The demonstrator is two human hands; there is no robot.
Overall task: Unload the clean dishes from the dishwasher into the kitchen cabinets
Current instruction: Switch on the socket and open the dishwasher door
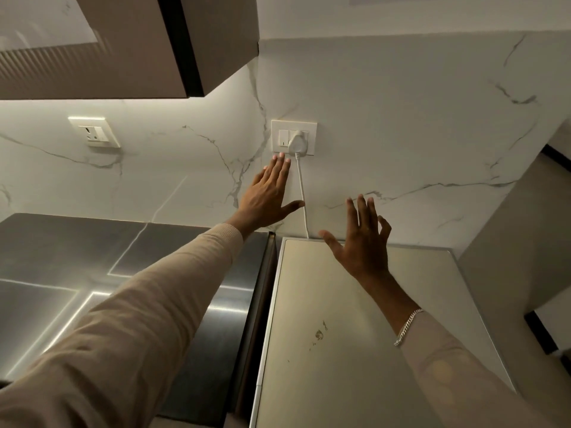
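Observation:
My left hand (268, 196) reaches up the marble wall, fingers straight and apart, its tips just under a white switch-and-socket plate (293, 137). A white plug (297, 143) sits in that plate and its cord (302, 199) runs down behind the pale flat top of an appliance (355, 335), perhaps the dishwasher. My right hand (361, 242) hovers above the back edge of that top, fingers spread, holding nothing. No dishes are in view.
A steel counter (92, 257) lies to the left of the appliance. A brown wall cabinet (123, 44) hangs at upper left, lit from beneath. A second socket plate (94, 131) is on the wall at left. A wall corner (519, 242) rises at right.

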